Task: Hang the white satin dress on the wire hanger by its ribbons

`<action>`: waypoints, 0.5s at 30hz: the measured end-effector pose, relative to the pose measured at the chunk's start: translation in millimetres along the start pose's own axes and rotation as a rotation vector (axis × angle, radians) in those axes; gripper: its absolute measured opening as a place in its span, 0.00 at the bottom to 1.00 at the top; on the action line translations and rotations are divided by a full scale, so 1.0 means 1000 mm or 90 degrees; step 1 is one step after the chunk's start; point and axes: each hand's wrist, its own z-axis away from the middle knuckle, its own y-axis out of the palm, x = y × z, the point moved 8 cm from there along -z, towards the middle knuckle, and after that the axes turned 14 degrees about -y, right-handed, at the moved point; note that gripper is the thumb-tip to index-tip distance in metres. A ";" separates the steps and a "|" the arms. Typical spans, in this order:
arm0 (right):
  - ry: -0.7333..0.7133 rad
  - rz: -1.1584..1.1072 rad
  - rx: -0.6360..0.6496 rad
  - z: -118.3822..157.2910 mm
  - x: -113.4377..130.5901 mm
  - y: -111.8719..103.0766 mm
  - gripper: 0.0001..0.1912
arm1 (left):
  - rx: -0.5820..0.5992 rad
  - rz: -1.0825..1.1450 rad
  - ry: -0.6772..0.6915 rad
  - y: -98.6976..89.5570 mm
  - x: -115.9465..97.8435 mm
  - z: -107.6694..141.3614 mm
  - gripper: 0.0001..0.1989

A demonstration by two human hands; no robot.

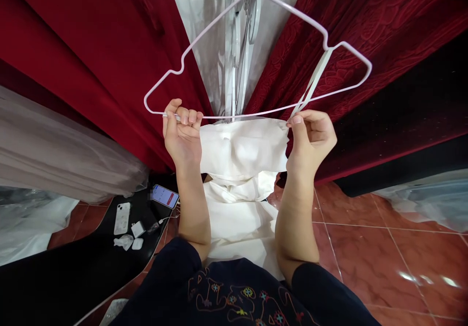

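A pale pink clothes hanger [292,9] hangs in front of me, with its top at the upper edge of the view. A white strap [317,77] loops over its right shoulder notch and runs down past the lower bar. My right hand [310,133] pinches the strap's lower end beside the white garment [244,145], just under the bar. My left hand [185,133] is curled around the lower bar near its left end, and a bit of white strip shows between its fingers. The garment hangs below the bar between my hands, its lower part in folds.
Dark red curtains or gowns [91,48] hang on both sides of a metal rack [234,72]. On a black surface [91,272] at left lie a lit phone [165,196], a white phone [122,218], a charger [138,229] and a small white case [137,244]. Red tiles [365,253] cover the floor.
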 end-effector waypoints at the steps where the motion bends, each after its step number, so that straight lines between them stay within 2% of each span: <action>1: -0.010 -0.005 0.002 -0.002 0.003 0.002 0.09 | 0.001 -0.009 0.004 0.000 -0.001 0.000 0.19; 4: -0.040 -0.008 -0.019 -0.009 0.006 0.004 0.11 | 0.007 -0.016 0.005 0.000 -0.003 0.000 0.19; 7: -0.017 -0.012 -0.008 -0.013 0.001 0.007 0.12 | 0.019 0.000 0.006 0.000 -0.003 0.001 0.18; 11: 0.041 0.007 0.041 -0.009 0.000 0.006 0.12 | 0.022 0.012 0.022 -0.001 -0.003 0.001 0.20; 15: 0.034 0.047 0.145 -0.020 0.020 0.017 0.09 | 0.005 0.004 0.036 -0.002 -0.004 0.000 0.20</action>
